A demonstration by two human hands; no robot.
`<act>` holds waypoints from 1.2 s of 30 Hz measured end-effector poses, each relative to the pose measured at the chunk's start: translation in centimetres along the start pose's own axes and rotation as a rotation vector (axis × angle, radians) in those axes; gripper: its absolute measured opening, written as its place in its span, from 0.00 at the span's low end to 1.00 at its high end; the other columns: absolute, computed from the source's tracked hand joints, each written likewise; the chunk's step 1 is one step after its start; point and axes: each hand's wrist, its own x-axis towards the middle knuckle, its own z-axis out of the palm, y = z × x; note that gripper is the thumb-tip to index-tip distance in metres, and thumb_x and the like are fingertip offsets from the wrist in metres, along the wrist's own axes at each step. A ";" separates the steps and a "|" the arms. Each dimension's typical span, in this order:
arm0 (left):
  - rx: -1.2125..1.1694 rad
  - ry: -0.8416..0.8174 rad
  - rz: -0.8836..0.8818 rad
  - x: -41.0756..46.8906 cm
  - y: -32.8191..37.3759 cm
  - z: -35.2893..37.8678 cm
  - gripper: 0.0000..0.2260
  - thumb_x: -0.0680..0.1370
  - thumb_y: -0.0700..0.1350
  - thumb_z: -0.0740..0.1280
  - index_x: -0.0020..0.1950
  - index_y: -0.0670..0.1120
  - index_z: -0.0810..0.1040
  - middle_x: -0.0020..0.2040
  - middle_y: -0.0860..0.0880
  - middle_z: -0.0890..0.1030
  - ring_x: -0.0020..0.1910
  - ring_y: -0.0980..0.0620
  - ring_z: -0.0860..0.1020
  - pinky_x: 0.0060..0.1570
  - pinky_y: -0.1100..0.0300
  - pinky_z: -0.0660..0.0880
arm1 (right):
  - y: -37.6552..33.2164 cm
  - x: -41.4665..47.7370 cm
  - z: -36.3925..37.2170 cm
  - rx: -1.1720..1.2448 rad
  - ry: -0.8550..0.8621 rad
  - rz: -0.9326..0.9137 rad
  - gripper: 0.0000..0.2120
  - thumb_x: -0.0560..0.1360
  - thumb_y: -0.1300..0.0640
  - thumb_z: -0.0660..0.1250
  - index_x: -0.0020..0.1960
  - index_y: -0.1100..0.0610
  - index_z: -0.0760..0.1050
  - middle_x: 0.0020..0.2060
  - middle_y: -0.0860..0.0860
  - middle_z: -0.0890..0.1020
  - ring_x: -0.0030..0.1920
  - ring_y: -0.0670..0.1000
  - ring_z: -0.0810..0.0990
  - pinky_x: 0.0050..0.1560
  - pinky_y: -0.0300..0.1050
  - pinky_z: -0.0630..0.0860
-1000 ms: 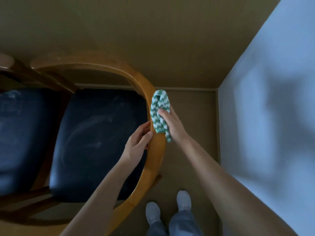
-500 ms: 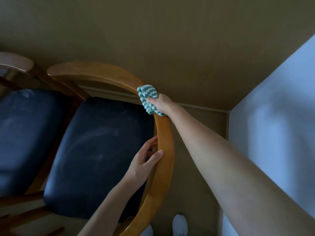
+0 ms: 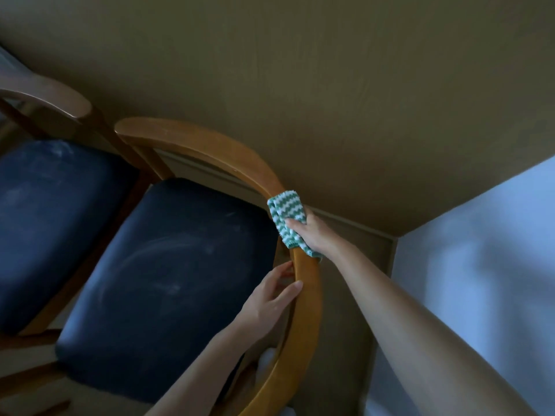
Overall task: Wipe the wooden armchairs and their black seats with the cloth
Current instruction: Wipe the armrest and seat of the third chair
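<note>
There are two wooden armchairs: the near armchair (image 3: 210, 145) and the far armchair (image 3: 45, 91) on its left, which only partly shows. Each one has one black seat, so that makes two seats: the near seat (image 3: 168, 280) and the far seat (image 3: 45, 220). There is one cloth (image 3: 285, 208), green and white with zigzag stripes. There are two hands, the left hand (image 3: 267, 301) and the right hand (image 3: 315, 235), and two bare arms. There are two walls, one brown wall (image 3: 300, 70) and one pale wall (image 3: 480, 265). Low down by the near armchair are some small white shapes, too hidden to count.
</note>
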 end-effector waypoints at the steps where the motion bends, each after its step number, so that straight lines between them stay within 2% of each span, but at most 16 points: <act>1: 0.007 -0.002 -0.002 0.4 0.3 -0.2 0.27 0.77 0.60 0.60 0.73 0.52 0.62 0.64 0.54 0.73 0.61 0.57 0.74 0.62 0.54 0.73 | 0.0 0.0 0.0 -0.002 -0.002 0.023 0.23 0.79 0.47 0.59 0.71 0.54 0.62 0.61 0.52 0.76 0.53 0.51 0.76 0.51 0.43 0.70; 3: 0.030 0.007 0.002 1.1 0.8 -0.8 0.24 0.79 0.55 0.59 0.73 0.51 0.62 0.66 0.54 0.72 0.62 0.57 0.72 0.64 0.56 0.71 | 0.0 0.5 0.0 -0.029 -0.001 0.054 0.23 0.79 0.46 0.59 0.70 0.54 0.63 0.60 0.52 0.76 0.53 0.51 0.77 0.54 0.46 0.72; 6: 0.056 0.062 0.001 2.6 1.5 -2.2 0.22 0.80 0.54 0.59 0.73 0.51 0.63 0.67 0.54 0.70 0.65 0.56 0.70 0.66 0.57 0.67 | -0.9 1.9 0.0 -0.071 0.015 0.096 0.23 0.79 0.43 0.58 0.69 0.54 0.65 0.59 0.52 0.77 0.55 0.53 0.77 0.59 0.51 0.73; 8: 0.012 0.102 -0.010 3.5 1.9 -3.3 0.22 0.80 0.54 0.59 0.73 0.52 0.63 0.68 0.52 0.71 0.64 0.55 0.71 0.66 0.54 0.69 | -1.9 3.3 0.2 -0.127 0.029 0.098 0.24 0.78 0.42 0.57 0.68 0.55 0.65 0.58 0.53 0.78 0.55 0.54 0.78 0.58 0.52 0.74; 10: -0.014 0.136 -0.011 4.1 2.2 -4.3 0.22 0.80 0.53 0.59 0.73 0.51 0.63 0.67 0.51 0.71 0.62 0.56 0.72 0.62 0.59 0.70 | -3.2 4.7 0.5 -0.241 0.045 0.075 0.25 0.78 0.41 0.56 0.69 0.56 0.63 0.58 0.53 0.77 0.55 0.55 0.78 0.55 0.50 0.74; 12: -0.032 0.166 -0.014 4.8 2.5 -5.3 0.22 0.80 0.53 0.59 0.74 0.51 0.62 0.67 0.51 0.71 0.61 0.56 0.72 0.59 0.62 0.70 | -4.8 6.4 0.6 -0.415 0.075 0.011 0.27 0.78 0.40 0.55 0.72 0.55 0.59 0.61 0.53 0.75 0.58 0.55 0.77 0.51 0.47 0.71; 15: -0.109 0.239 -0.028 5.8 2.4 -7.0 0.22 0.80 0.52 0.60 0.74 0.51 0.62 0.67 0.52 0.71 0.59 0.57 0.74 0.56 0.62 0.72 | -7.1 9.6 0.7 -0.585 0.078 -0.116 0.31 0.78 0.39 0.55 0.74 0.56 0.55 0.66 0.54 0.72 0.61 0.56 0.75 0.52 0.47 0.70; 19: -0.190 0.354 -0.081 7.3 1.9 -8.7 0.21 0.80 0.52 0.60 0.73 0.53 0.63 0.66 0.53 0.72 0.59 0.59 0.74 0.56 0.65 0.70 | -10.3 14.2 0.9 -0.690 -0.030 -0.221 0.29 0.77 0.38 0.55 0.70 0.56 0.58 0.63 0.54 0.73 0.56 0.56 0.76 0.49 0.49 0.73; 21: -0.210 0.412 -0.110 8.2 2.1 -9.3 0.21 0.80 0.52 0.60 0.72 0.52 0.64 0.65 0.53 0.72 0.58 0.60 0.73 0.53 0.69 0.70 | -12.0 16.4 1.3 -0.697 -0.093 -0.280 0.28 0.77 0.38 0.55 0.69 0.55 0.59 0.62 0.54 0.73 0.55 0.56 0.77 0.47 0.49 0.73; 23: -0.240 0.494 -0.131 9.3 2.5 -9.9 0.21 0.80 0.51 0.60 0.72 0.52 0.64 0.65 0.53 0.73 0.57 0.61 0.74 0.49 0.71 0.70 | -13.6 18.5 2.1 -0.708 -0.147 -0.346 0.29 0.77 0.38 0.56 0.70 0.55 0.58 0.64 0.54 0.72 0.56 0.56 0.76 0.51 0.51 0.74; 26: -0.289 0.607 -0.157 10.7 3.6 -10.6 0.21 0.80 0.51 0.60 0.73 0.52 0.64 0.65 0.52 0.73 0.58 0.58 0.74 0.50 0.68 0.70 | -15.2 20.2 3.0 -0.766 -0.192 -0.457 0.33 0.77 0.38 0.55 0.75 0.55 0.52 0.69 0.55 0.65 0.63 0.58 0.73 0.57 0.54 0.73; 29: -0.319 0.701 -0.175 11.8 4.6 -11.0 0.21 0.80 0.50 0.60 0.73 0.51 0.64 0.65 0.51 0.73 0.58 0.57 0.75 0.53 0.64 0.71 | -15.0 19.7 2.7 -0.842 -0.196 -0.576 0.38 0.77 0.38 0.53 0.77 0.54 0.41 0.76 0.56 0.51 0.73 0.57 0.60 0.65 0.51 0.66; 32: -0.348 0.762 -0.187 12.7 5.4 -11.4 0.21 0.80 0.49 0.60 0.73 0.50 0.63 0.64 0.50 0.73 0.56 0.58 0.74 0.55 0.63 0.71 | -12.5 17.7 1.2 -0.790 -0.188 -0.652 0.42 0.72 0.32 0.48 0.75 0.52 0.35 0.77 0.55 0.45 0.75 0.55 0.55 0.66 0.49 0.66; 36: -0.380 0.782 -0.197 13.5 5.9 -11.6 0.21 0.80 0.49 0.60 0.73 0.49 0.63 0.65 0.50 0.73 0.56 0.59 0.73 0.53 0.67 0.68 | -7.2 13.5 -1.4 -0.639 -0.208 -0.605 0.44 0.65 0.21 0.38 0.72 0.45 0.31 0.75 0.49 0.40 0.75 0.48 0.48 0.70 0.44 0.61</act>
